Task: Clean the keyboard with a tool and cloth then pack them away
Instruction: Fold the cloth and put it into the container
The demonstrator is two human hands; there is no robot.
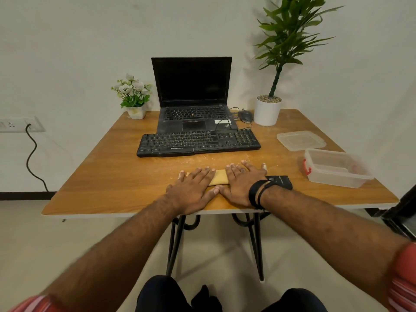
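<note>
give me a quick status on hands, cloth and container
Left hand and right hand both flat, pressing folded yellow cloth. Clear container open, lid beside it. Nothing in the way.

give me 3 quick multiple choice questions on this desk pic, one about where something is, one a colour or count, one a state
1. Where is the clear container?
A. on the table's right side, near the front
B. behind the laptop
C. on the floor

2. What colour is the cloth under the hands?
A. blue
B. yellow
C. white

3. What state is the clear container in?
A. lid snapped on
B. open, with its lid lying apart
C. tipped on its side

Answers:
1. A, it stands on the table at the right, nearer than the keyboard.
2. B, a yellow strip shows between the left hand and the right hand, both pressing flat on it.
3. B, the lid lies flat on the table just behind the open container.
</note>
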